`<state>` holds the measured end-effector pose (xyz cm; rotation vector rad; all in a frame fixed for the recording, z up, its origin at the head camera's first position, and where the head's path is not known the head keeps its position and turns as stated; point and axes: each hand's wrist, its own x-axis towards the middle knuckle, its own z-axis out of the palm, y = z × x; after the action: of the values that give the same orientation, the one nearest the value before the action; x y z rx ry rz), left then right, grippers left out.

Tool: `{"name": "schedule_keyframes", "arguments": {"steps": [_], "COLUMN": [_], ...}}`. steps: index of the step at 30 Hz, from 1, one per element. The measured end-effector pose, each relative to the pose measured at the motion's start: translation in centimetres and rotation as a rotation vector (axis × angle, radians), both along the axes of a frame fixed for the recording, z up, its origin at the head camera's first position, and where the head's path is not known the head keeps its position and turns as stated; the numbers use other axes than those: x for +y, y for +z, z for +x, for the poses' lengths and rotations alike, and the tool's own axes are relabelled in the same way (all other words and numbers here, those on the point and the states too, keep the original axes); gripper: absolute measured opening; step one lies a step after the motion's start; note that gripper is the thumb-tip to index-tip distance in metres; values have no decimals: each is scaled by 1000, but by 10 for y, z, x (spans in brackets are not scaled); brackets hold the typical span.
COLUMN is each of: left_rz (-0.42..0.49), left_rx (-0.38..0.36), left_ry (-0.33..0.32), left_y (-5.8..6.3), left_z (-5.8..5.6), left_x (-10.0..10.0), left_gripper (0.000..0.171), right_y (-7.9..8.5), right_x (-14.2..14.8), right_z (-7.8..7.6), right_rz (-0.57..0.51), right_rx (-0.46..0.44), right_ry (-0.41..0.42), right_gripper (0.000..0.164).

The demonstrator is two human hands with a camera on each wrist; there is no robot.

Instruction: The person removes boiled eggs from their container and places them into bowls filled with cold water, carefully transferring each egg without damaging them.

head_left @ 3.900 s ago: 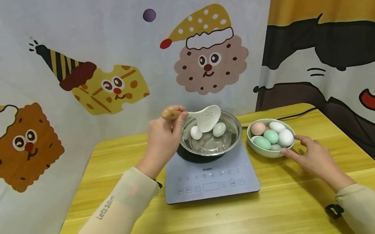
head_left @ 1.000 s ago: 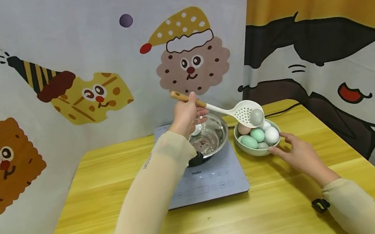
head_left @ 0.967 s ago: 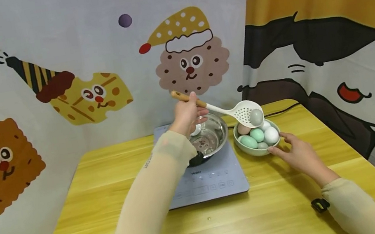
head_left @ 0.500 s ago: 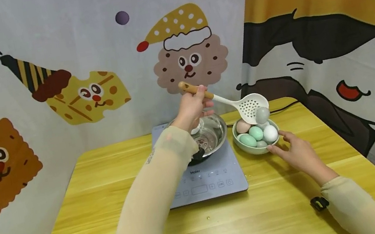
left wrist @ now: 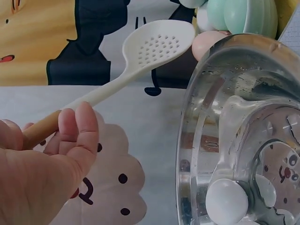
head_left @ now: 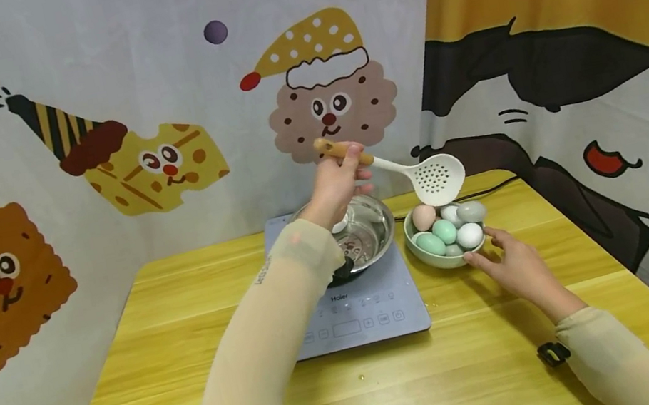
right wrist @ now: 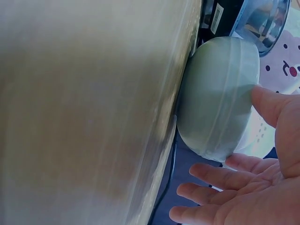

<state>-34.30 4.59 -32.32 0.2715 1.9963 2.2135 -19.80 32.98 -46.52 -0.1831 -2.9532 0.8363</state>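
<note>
My left hand (head_left: 335,186) grips the wooden handle of a white slotted spoon (head_left: 438,179). The spoon's perforated head tilts above the back of a pale green bowl (head_left: 444,261), with nothing lying on it. Pink, white, green and grey eggs fill the bowl; one grey egg (head_left: 472,212) sits at its back right rim. My right hand (head_left: 519,269) touches the bowl's side with thumb and index finger, the other fingers straight in the right wrist view. In the left wrist view a white egg (left wrist: 227,201) lies in the steel pot (left wrist: 187,136) of water.
The pot rests on a grey induction cooker (head_left: 376,309), partly behind my left forearm. A black cable (head_left: 491,188) runs along the back of the wooden table (head_left: 398,399). Behind hangs a cartoon-printed curtain (head_left: 151,30).
The left hand has carried a grey egg on the slotted spoon from the pot to the bowl. The spoon has risen and tipped, and that egg now lies in the bowl. The right hand stays put.
</note>
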Motion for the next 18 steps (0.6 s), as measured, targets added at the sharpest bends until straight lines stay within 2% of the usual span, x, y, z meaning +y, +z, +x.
{"name": "schedule_keyframes", "arguments": {"steps": [6,11,14,18], "left_rz": [-9,-15,-13,-13], "left_rx": [66,145,207,268], "left_ry": [-9,-8,28,121], "left_y": [0,11,24,41], "left_z": [3,14,24,36], "left_x": [0,-12,-30,-71], "left_gripper": [30,39,40,40], "right_y": [0,-1,-1,-1], "right_x": [-1,-2,-1,0], "right_z": [-1,-2,-1,0], "right_rz": [-1,-10,-9,-13], "right_rx": [-9,-6,1,-8], "right_ry": [6,15,12,7], "right_gripper": [96,97,96,97]}}
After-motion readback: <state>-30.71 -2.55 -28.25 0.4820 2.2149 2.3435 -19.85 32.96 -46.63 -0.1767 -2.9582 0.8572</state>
